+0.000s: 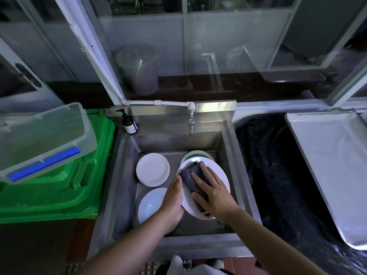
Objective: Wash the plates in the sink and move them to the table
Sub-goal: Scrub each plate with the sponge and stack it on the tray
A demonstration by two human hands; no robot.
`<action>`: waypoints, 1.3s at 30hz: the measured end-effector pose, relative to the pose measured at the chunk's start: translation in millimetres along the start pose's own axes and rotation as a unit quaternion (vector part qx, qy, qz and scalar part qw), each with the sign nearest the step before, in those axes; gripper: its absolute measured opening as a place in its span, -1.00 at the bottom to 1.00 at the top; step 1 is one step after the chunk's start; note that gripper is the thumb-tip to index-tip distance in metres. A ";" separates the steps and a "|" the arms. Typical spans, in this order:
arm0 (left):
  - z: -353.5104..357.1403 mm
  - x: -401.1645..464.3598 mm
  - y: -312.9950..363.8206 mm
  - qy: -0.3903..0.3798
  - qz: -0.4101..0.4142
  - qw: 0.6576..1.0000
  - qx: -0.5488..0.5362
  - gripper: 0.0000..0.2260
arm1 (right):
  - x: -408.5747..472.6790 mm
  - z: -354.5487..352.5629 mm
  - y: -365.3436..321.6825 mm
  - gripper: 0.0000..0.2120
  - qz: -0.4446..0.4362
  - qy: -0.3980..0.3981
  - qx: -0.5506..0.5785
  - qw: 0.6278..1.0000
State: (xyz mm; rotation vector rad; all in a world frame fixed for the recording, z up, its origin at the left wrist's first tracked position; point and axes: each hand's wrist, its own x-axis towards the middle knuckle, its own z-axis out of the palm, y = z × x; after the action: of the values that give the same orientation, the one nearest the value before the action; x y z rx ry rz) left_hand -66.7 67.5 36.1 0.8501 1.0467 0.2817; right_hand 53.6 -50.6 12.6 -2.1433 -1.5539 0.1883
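Note:
Over the steel sink (127,175) I hold a white plate (222,175) tilted. My left hand (173,199) grips its left rim. My right hand (213,189) lies flat on a dark grey cloth (188,173) and presses it onto the plate's face. A stack of small white plates (152,168) sits at the sink's left. A pale blue plate (150,205) lies in front of that stack, partly under my left hand. A white dish with a green rim (195,154) shows behind the held plate.
A tap (191,124) hangs over the sink's back wall, beside a brown pump bottle (129,125). A green crate (57,187) with a clear plastic box (39,139) on it stands left. On the right a metal tray (333,167) lies on a dark-covered surface (268,165).

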 end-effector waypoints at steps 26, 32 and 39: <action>-42.8 -17.8 54.9 -0.022 0.056 0.995 0.084 -0.70 | 70.5 13.9 -41.2 -0.47 0.152 0.121 0.048 0.980; -23.7 -24.2 61.9 -0.025 0.071 0.995 0.063 -0.74 | 64.9 17.5 -63.4 -0.50 0.064 0.117 0.057 0.989; -23.9 -22.3 60.9 -0.038 0.037 0.998 0.016 -0.68 | 56.5 1.9 -47.2 -0.42 0.055 0.020 0.066 0.996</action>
State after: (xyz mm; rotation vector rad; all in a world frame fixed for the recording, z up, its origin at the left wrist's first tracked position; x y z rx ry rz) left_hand -87.3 106.2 89.7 0.9231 0.9515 0.2941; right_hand 31.9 13.4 41.9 -2.1164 -1.3641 0.2748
